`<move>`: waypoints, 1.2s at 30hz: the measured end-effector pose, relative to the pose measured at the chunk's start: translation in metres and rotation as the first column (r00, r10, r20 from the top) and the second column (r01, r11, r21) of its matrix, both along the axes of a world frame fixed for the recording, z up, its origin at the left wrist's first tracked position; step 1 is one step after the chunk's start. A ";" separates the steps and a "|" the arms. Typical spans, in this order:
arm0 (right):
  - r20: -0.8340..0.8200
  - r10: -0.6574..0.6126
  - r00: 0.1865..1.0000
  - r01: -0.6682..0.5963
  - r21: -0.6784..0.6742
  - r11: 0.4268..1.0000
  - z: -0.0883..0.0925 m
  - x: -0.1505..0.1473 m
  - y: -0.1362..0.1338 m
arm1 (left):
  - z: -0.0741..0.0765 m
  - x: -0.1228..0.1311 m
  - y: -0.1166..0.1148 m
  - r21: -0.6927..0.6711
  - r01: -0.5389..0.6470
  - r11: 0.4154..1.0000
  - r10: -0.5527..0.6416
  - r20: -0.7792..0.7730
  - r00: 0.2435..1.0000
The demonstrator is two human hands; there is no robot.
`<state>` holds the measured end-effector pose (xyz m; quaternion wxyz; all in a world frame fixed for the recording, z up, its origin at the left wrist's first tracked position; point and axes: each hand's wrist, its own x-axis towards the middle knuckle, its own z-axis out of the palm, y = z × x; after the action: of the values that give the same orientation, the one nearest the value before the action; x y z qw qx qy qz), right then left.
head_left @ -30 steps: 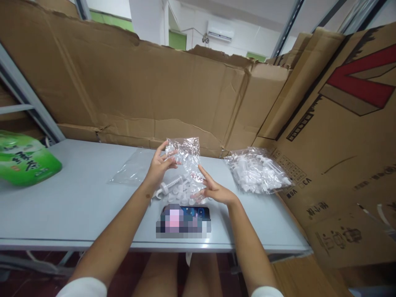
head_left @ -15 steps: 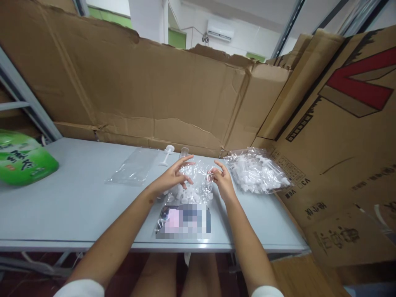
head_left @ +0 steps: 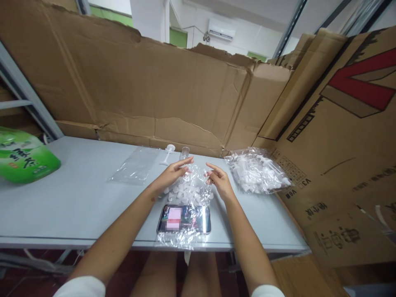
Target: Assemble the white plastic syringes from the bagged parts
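Cardboard (head_left: 154, 82) backed the table (head_left: 77, 202). With forearms (head_left: 119, 233) angled inward, the left hand (head_left: 173, 174), fingers extended, and the right hand (head_left: 220, 180), fingers bent, flanked a clear bag (head_left: 198, 175) near white parts (head_left: 185, 192); whether either gripped it could not be determined.

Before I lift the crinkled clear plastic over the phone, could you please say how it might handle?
The crinkled plastic will probably be floppy, given its many creases. It looks light, thin enough for the phone to show through. Its glossy glints suggest slipperiness.
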<state>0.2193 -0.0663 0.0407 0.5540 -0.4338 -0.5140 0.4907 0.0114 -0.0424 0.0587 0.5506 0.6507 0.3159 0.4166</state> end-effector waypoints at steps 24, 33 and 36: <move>0.039 0.169 0.985 -0.170 0.009 0.985 0.009 0.001 -0.008 | -0.005 -0.001 0.005 0.047 -0.054 0.997 0.052 0.060 0.997; 0.054 0.136 0.989 -0.137 0.001 0.991 0.006 0.003 -0.004 | -0.002 0.000 0.001 0.093 -0.053 0.994 0.053 0.009 0.999; 0.099 0.118 0.988 -0.117 -0.016 0.993 0.006 0.004 -0.004 | -0.001 -0.003 0.001 0.111 -0.042 0.993 0.046 -0.034 0.998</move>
<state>0.2237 -0.0704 0.0467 0.4955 -0.4294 -0.5633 0.5028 0.0080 -0.0411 0.0577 0.4986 0.6807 0.3167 0.4333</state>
